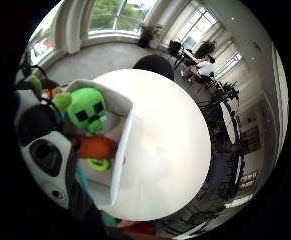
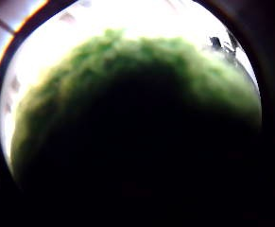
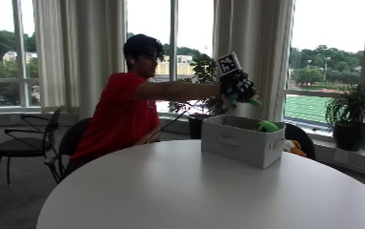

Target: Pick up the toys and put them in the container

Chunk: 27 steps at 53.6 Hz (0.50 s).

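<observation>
Right of centre in the outside view, on the table (image 3: 169, 191): grey bin (image 3: 240, 141), near the far edge, handle slot on the side facing the camera.
Hand (image 3: 236, 88): gloved, at the end of an outstretched arm, raised above the bin, upper middle of the frame.
Grip: fingers curled round a green toy (image 3: 253, 101), a bit of it poking out below and right of the glove.
Thumb side palm view: almost filled by fuzzy green plush (image 2: 141, 61), close against the palm, lower part in deep shadow.
Bin contents, little finger side view: green block-faced plush (image 1: 87, 111) with black square eyes, left of centre; orange toy (image 1: 96, 147) just below it; green ring (image 1: 99, 164) under that; all inside the bin's pale walls (image 1: 121, 145).
Bin contents, outside view: one green shape (image 3: 268, 126) showing above the rim at the right end.
Behind the bin: orange and pale plush (image 3: 293, 147) at the right, on or beside a dark chair; exact support not clear.
Person: red shirt (image 3: 118, 119), seated left of centre at the far side of the table, arm stretched to the right.
Surroundings: potted plant (image 3: 353, 117) on the sill at far right; black chair (image 3: 26, 143) at far left.
</observation>
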Each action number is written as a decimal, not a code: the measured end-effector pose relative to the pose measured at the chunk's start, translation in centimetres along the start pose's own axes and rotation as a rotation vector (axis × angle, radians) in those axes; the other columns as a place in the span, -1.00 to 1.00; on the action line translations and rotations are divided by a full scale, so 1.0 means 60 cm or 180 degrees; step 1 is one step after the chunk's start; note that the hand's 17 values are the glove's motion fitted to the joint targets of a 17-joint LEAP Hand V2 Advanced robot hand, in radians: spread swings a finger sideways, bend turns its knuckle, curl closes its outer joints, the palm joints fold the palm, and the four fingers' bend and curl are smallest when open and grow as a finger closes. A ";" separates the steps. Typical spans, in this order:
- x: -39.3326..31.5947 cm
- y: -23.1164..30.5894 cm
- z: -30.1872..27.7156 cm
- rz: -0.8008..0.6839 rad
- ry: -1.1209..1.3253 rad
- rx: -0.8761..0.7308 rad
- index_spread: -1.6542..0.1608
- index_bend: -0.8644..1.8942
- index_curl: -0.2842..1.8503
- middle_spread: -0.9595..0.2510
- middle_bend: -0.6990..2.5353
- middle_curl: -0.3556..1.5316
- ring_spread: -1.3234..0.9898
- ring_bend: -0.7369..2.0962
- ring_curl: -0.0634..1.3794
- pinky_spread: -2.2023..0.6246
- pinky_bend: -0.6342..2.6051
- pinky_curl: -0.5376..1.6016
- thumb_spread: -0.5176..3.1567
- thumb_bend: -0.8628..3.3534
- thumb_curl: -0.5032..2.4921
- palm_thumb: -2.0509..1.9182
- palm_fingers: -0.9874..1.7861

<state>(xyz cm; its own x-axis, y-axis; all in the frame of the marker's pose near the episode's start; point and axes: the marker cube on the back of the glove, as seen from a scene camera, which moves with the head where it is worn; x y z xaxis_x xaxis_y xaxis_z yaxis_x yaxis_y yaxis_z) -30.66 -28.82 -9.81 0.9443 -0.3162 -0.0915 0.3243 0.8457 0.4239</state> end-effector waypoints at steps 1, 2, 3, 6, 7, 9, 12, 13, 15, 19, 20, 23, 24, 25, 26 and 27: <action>0.000 -0.001 0.003 0.0065 0.0044 -0.0006 0.28 0.05 0.37 0.12 0.06 0.06 -0.18 0.38 -0.26 0.24 -0.01 -0.11 -0.58 -0.54 0.10 0.34 0.58; -0.002 0.000 0.004 0.0099 0.0048 -0.0023 0.28 0.05 0.37 0.12 0.05 0.06 -0.18 0.39 -0.26 0.24 -0.01 -0.11 -0.58 -0.54 0.11 0.34 0.58; -0.007 0.001 0.006 0.0124 0.0017 -0.0054 0.28 0.05 0.38 0.12 0.05 0.06 -0.18 0.38 -0.26 0.24 -0.01 -0.11 -0.58 -0.55 0.11 0.33 0.57; -0.022 0.009 0.011 0.0081 -0.0100 -0.0232 0.28 0.05 0.39 0.10 0.03 0.04 -0.18 0.36 -0.28 0.23 -0.02 -0.12 -0.58 -0.55 0.12 0.33 0.54; -0.022 0.011 0.015 0.0065 -0.0076 -0.0312 0.27 0.05 0.39 0.09 0.02 0.04 -0.19 0.34 -0.29 0.23 -0.02 -0.12 -0.57 -0.56 0.12 0.32 0.53; -0.014 0.015 0.026 0.0124 0.0065 -0.0480 0.27 0.04 0.40 0.08 0.01 0.03 -0.19 0.33 -0.30 0.23 -0.02 -0.12 -0.57 -0.56 0.12 0.32 0.52; -0.003 0.023 0.042 0.0222 0.0122 -0.0758 0.26 0.03 0.40 0.03 -0.03 0.01 -0.18 0.29 -0.33 0.24 -0.04 -0.13 -0.54 -0.58 0.12 0.29 0.44; 0.001 0.027 0.047 0.0223 0.0076 -0.0870 0.26 0.03 0.40 0.02 -0.05 0.00 -0.18 0.28 -0.34 0.24 -0.03 -0.12 -0.53 -0.58 0.12 0.29 0.41; 0.010 0.036 0.054 0.0127 -0.0034 -0.1100 0.25 -0.02 0.40 -0.01 -0.11 -0.03 -0.17 0.26 -0.34 0.26 0.01 -0.10 -0.49 -0.59 0.11 0.27 0.29; 0.017 0.044 0.065 0.0296 -0.0057 -0.1455 0.23 -0.09 0.37 0.05 -0.21 -0.07 -0.13 0.14 -0.38 0.33 0.09 -0.05 -0.39 -0.61 0.08 0.22 -0.03; 0.018 0.046 0.068 0.0352 -0.0022 -0.1528 0.23 -0.12 0.34 0.08 -0.23 -0.09 -0.11 0.11 -0.40 0.35 0.10 -0.05 -0.37 -0.62 0.07 0.20 -0.09; 0.017 0.053 0.073 0.0329 0.0043 -0.1690 0.23 -0.14 0.28 0.16 -0.30 -0.13 -0.06 0.03 -0.46 0.42 0.13 -0.05 -0.29 -0.63 0.02 0.12 -0.20; 0.018 0.055 0.073 0.0310 0.0054 -0.1712 0.23 -0.19 0.24 0.19 -0.33 -0.15 -0.03 -0.03 -0.51 0.44 0.16 -0.05 -0.27 -0.64 -0.01 0.08 -0.31; 0.020 0.057 0.073 0.0291 0.0060 -0.1720 0.23 -0.20 0.23 0.22 -0.34 -0.15 -0.02 -0.04 -0.51 0.45 0.17 -0.04 -0.25 -0.64 -0.03 0.07 -0.32; 0.023 0.058 0.072 0.0275 0.0068 -0.1717 0.22 -0.22 0.21 0.24 -0.35 -0.16 0.00 -0.06 -0.53 0.47 0.18 -0.05 -0.23 -0.63 -0.04 0.06 -0.33; 0.027 0.059 0.072 0.0266 0.0082 -0.1703 0.22 -0.23 0.19 0.27 -0.37 -0.18 0.01 -0.08 -0.55 0.48 0.18 -0.06 -0.22 -0.63 -0.06 0.04 -0.35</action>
<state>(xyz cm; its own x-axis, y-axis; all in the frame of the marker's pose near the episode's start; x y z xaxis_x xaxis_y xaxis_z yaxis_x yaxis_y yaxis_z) -28.24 -28.20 -4.59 0.9670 -0.2335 -0.1019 0.2252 0.9704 -0.0868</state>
